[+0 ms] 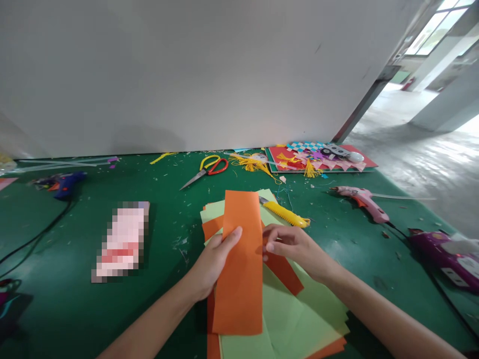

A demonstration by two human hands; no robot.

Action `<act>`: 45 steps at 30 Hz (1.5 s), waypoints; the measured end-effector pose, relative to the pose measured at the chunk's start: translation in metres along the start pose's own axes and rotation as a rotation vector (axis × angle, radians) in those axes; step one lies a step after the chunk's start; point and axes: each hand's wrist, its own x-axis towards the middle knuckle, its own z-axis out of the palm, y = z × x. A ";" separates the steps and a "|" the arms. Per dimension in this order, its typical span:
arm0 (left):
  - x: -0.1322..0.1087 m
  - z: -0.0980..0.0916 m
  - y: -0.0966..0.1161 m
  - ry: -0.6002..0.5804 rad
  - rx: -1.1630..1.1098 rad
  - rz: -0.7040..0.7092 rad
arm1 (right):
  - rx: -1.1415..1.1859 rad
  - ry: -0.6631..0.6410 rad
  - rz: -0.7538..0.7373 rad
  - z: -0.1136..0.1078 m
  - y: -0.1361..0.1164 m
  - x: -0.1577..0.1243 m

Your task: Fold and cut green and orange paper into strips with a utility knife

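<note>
My left hand (pixel 219 262) grips an upright orange paper strip (pixel 241 289), its thumb lying flat on the front and the other fingers hidden behind. At the strip's right edge, my right hand (pixel 294 247) is closed in a pinch; the exact contact is partly hidden. Under the strip lies a fanned stack of light green paper (pixel 299 319) with orange sheets among it. A darker orange piece (pixel 286 274) slants out below my right fingers. Just beyond that hand, a yellow utility knife (pixel 286 213) rests across the stack's far edge.
Scissors (pixel 204 172) with yellow and red handles lie behind the stack on the green table (pixel 164 309). A pink glue gun (pixel 362 202) and a purple device (pixel 445 257) are right; a blue glue gun (pixel 66 184) and a blurred pink packet (pixel 125 242) are left. Crafts cover a red board (pixel 368 158).
</note>
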 end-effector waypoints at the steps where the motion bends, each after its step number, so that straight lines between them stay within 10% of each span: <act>1: 0.000 0.000 -0.001 -0.005 0.022 0.007 | 0.014 0.007 0.001 0.001 0.000 0.000; 8: -0.003 0.003 -0.005 -0.136 0.059 -0.029 | 0.160 -0.005 0.099 0.007 0.003 0.000; 45: -0.003 0.003 -0.015 0.036 0.452 -0.034 | 0.327 0.300 0.132 0.010 0.012 0.001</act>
